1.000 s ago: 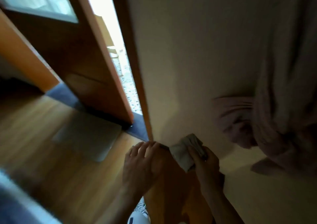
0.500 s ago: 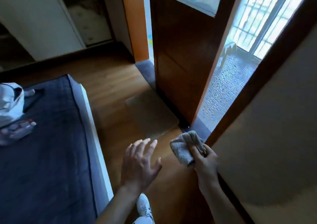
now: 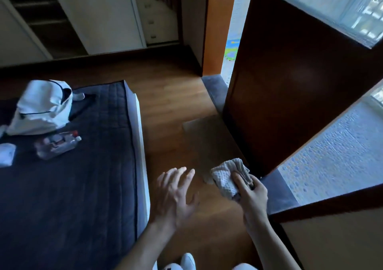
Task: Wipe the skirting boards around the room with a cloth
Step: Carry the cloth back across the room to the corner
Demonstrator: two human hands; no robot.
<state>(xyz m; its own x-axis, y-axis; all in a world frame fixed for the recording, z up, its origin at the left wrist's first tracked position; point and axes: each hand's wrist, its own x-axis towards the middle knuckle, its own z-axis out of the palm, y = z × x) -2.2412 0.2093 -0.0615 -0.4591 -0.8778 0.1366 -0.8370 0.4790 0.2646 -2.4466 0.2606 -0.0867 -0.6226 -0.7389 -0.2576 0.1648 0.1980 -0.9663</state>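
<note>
Cloth (image 3: pixel 227 178) off wall (image 3: pixel 331 247); left hand (image 3: pixel 176 195) lifted, spread over floor (image 3: pixel 172 104).

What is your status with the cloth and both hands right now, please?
Right hand grips the cloth, bunched, near the lower corner of the open door. Left hand open, fingers spread, empty. Doormat lies just ahead.

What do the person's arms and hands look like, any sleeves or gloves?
The left hand and right hand wear no gloves, and the forearms show no sleeve up to the frame edge. No watch or bracelet shows at either wrist; rings cannot be told in the dim picture.
</note>
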